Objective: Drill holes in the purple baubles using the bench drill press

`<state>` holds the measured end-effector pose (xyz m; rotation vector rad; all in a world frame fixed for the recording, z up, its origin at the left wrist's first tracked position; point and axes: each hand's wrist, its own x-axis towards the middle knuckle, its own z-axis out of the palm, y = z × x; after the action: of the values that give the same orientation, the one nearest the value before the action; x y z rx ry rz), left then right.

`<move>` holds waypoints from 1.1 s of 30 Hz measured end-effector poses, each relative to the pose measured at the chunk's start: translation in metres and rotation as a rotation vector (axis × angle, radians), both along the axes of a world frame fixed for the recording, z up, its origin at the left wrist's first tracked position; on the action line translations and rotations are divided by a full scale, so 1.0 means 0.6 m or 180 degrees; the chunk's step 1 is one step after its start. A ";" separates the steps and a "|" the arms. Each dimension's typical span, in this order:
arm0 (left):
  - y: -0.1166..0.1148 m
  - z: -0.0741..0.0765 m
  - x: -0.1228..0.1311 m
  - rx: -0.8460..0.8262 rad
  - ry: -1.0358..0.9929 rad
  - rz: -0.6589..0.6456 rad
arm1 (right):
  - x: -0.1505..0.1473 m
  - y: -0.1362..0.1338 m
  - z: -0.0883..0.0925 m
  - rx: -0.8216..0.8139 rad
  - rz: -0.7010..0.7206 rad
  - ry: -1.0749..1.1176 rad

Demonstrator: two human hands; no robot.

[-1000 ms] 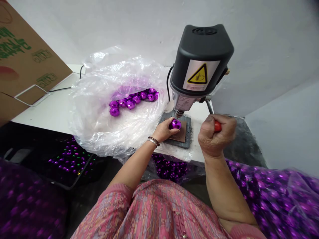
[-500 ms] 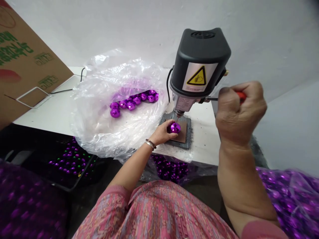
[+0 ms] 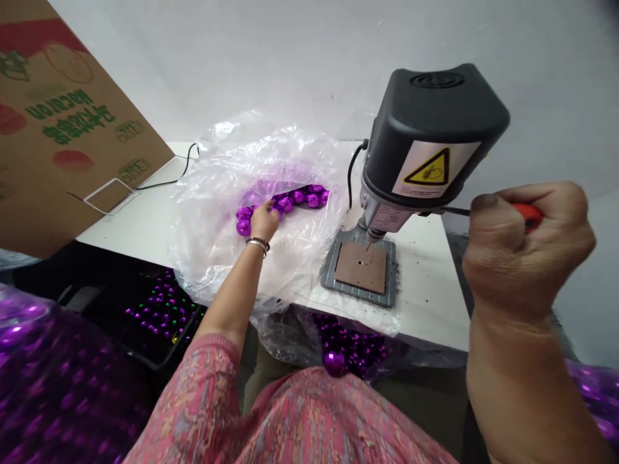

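Observation:
My left hand, with bracelets at its wrist, reaches in among shiny purple faceted balls lying in a clear plastic bag. Its fingertips are at the balls and mostly hidden, so I cannot tell whether they grip one. My right hand is closed around the red-ended feed lever of a small black drill press. Below the drill bit, a brown pad with a small hole lies on the grey base plate. A single purple ball is at the table's front edge, near my lap.
An open cardboard box stands at the left. More purple balls fill a bag below the table's front edge. Large bags of purple balls flank me. Dark crumbs lie on the white table around the base. A black cable runs behind the press.
My left hand has left the drill's base and moved left to the balls in the plastic bag. The ball it held is off the pad. My right hand stays on the lever; the view has shifted.

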<state>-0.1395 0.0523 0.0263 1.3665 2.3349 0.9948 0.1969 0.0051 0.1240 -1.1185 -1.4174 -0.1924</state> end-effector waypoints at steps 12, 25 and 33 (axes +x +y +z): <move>-0.003 -0.005 0.005 0.0013 -0.1506 -0.0539 | -0.005 -0.014 0.005 -0.0159 0.0154 0.0007; -0.099 -0.048 0.215 -0.0344 -0.2178 -0.1718 | -0.008 -0.001 0.047 -0.0751 0.0425 0.0304; -0.083 -0.071 0.238 -0.0294 -0.1648 -0.1440 | -0.009 0.044 0.101 -0.1505 0.0042 0.0064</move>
<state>0.0033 0.0027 -0.0163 1.3207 1.5870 0.9417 0.1914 0.0312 0.1848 -1.4880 -1.4925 0.1744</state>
